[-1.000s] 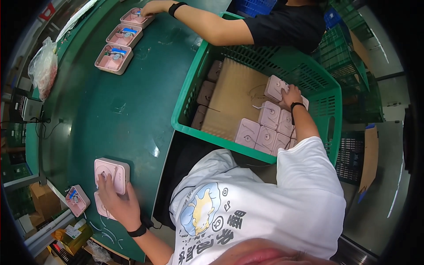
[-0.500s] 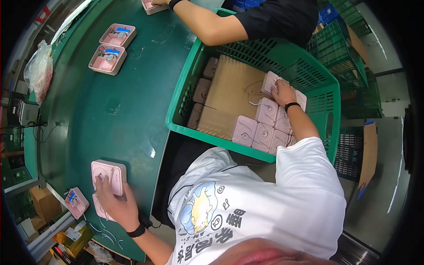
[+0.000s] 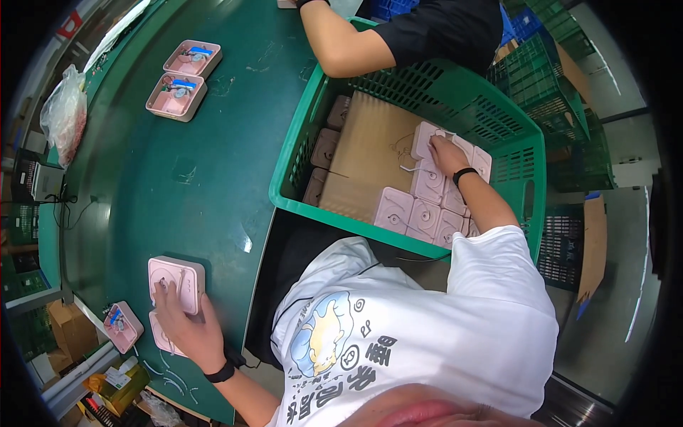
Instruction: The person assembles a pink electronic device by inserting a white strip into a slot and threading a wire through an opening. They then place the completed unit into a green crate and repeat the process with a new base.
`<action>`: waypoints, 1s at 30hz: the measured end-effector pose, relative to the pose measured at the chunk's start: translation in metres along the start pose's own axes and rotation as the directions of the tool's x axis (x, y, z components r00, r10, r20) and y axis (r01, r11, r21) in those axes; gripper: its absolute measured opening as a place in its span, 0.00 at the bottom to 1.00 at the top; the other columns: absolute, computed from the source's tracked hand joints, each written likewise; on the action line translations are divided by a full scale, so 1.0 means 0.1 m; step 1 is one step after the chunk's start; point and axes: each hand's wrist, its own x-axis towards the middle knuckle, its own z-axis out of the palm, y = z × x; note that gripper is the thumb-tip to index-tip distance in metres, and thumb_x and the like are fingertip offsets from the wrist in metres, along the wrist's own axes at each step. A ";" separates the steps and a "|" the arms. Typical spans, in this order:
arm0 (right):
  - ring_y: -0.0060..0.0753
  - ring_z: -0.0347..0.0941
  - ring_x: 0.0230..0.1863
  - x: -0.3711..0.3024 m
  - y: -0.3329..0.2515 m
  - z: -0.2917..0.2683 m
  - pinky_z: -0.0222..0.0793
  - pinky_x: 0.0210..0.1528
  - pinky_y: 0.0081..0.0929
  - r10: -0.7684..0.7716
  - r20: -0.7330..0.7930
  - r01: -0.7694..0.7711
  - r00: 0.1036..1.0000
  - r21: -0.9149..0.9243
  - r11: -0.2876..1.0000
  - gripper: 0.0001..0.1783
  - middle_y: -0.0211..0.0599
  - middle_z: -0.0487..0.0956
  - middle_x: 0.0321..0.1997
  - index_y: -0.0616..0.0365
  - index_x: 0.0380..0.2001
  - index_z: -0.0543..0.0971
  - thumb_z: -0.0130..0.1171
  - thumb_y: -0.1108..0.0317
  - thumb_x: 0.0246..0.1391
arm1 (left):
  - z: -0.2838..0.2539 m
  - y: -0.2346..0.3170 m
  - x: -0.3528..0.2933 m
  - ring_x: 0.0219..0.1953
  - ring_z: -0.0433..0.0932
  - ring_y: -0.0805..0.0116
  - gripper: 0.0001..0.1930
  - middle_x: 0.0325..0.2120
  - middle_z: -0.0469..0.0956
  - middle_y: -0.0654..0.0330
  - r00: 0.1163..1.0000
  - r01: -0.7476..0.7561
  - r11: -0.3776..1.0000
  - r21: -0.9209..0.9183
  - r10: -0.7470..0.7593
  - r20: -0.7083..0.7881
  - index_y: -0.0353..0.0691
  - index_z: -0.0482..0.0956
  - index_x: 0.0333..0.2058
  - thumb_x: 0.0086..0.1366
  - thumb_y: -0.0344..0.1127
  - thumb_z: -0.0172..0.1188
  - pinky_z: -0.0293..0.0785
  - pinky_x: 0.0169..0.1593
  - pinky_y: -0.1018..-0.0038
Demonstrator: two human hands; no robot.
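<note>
My left hand (image 3: 188, 329) rests on the table with its fingers spread over a pink box (image 3: 186, 274). Its fingertips touch the round recess on top, and its thumb lies along the near side. Partly under that hand, a second pink box (image 3: 162, 334) sits against the first. Inside the green crate (image 3: 313, 203), my right hand (image 3: 448, 155) grips a pink box (image 3: 424, 135), its fingers bent over the box's edge. Around it stand several like pink boxes (image 3: 395, 210) with round recesses and thin cords. Brown cardboard (image 3: 366, 156) lies beside them.
Two open pink cases (image 3: 171, 103) with blue parts and wires stand farther up the green table (image 3: 142, 185). Another open case (image 3: 122, 327) is at its left edge, near loose white strips (image 3: 173, 373). Across the crate's far side, a co-worker's arm (image 3: 348, 53) reaches over the table.
My right hand has shifted left in the crate, and the pink box under it has moved left too. My left hand stays put. The co-worker's arm has moved slightly right.
</note>
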 end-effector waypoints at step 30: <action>0.58 0.87 0.38 -0.78 -0.70 0.18 0.81 0.38 0.56 -0.212 0.041 0.216 0.976 -0.154 0.964 0.22 0.47 0.86 0.41 0.52 0.48 0.78 0.60 0.43 0.76 | 0.01 -0.05 -0.04 0.77 0.72 0.36 0.34 0.79 0.72 0.45 0.999 -0.033 0.999 0.030 0.033 -0.019 0.39 0.78 0.73 0.69 0.35 0.74 0.67 0.78 0.46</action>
